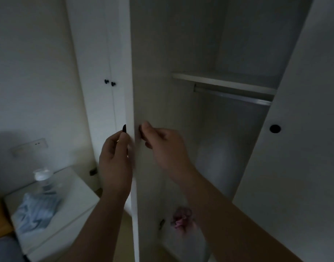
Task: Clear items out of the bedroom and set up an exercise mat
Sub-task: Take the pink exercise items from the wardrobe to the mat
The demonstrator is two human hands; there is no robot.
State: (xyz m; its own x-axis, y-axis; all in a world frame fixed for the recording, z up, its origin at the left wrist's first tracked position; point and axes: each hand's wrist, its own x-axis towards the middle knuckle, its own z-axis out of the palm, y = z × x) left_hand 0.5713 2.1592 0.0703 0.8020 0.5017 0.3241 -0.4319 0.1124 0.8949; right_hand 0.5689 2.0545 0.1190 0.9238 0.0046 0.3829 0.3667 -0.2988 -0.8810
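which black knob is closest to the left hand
The knob on the edge-on open door, right at the left hand's fingertips; the closed doors' pair sits higher, the fourth across the opening.

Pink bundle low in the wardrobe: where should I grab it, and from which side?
Probably pinch the pink bundle at its bunched top, coming from the front and above through the open wardrobe. It looks soft and crumpled, with no handle visible, and the open door blocks its left side. Blurred, though.
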